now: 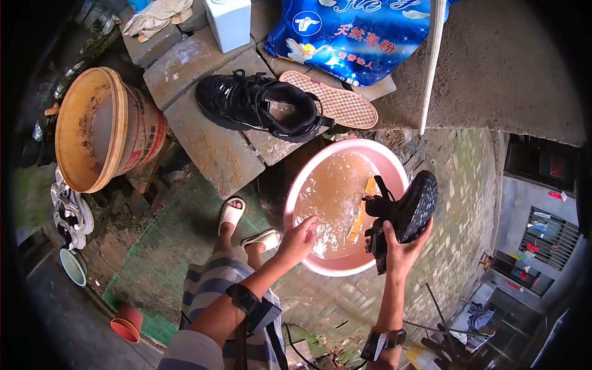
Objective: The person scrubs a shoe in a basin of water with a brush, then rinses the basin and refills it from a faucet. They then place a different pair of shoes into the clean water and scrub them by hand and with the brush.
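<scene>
Round pink basin of cloudy water, right hand grasping black knobbly-soled shoe at its right rim, left hand curled opposite, grip unclear

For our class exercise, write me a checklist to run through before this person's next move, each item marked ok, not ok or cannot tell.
1. Black shoe gripped: ok, in the right hand.
2. Left hand empty: cannot tell; its fingers are curled.
3. Water in the pink basin: ok.
4. Water clear: not ok, it looks cloudy brown.
5. Second black shoe within the basin: not ok, on stone slabs.
6. Soap powder bag opened: cannot tell; its top is cut off.
</scene>
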A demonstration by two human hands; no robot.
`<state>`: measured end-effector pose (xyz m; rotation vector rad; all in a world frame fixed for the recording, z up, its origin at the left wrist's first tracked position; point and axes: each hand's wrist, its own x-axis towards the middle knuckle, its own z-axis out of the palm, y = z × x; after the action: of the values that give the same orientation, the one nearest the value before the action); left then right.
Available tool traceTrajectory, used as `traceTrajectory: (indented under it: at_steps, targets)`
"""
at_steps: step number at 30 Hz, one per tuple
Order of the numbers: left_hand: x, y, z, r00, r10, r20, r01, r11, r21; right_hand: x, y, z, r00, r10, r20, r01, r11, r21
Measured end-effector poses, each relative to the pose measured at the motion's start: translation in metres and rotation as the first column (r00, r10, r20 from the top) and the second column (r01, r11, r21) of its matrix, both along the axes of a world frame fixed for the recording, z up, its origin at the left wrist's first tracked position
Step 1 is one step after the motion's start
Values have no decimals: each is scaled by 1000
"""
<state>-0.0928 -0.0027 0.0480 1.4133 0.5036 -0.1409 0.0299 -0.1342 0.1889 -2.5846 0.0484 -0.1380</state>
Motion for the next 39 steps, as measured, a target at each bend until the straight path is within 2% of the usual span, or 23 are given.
traceTrajectory:
  at_steps: [10, 15, 22, 30, 34, 36, 39]
  targets:
    - [5, -8, -9, 999, 3, 45, -5, 999, 33, 1, 5, -3, 1000, -18, -11, 18, 1000, 21]
    - [7, -11, -4, 999, -16, 51, 11, 995, 99, 0, 10, -4, 1000, -15, 7, 15, 999, -36]
    - [6, -17, -3, 994, 39, 99, -51, 992, 116, -1, 7, -12, 1000, 14, 19, -13, 999, -37]
    - [5, -24, -4, 997, -5, 74, -6, 990, 144, -4, 8, -19, 1000, 15, 2, -14, 989, -145]
    - [5, -28, -6, 991, 47, 127, -62, 992, 112, -8, 12, -20, 1000, -13, -9, 11, 973, -230]
    - [6, -26, -1, 995, 7, 99, -18, 994, 108, -8, 6, -25, 1000, -14, 11, 16, 974, -226]
    - [6, -34, -6, 992, 24, 125, -37, 994, 106, -10, 8, -24, 1000, -29, 2, 28, 972, -234]
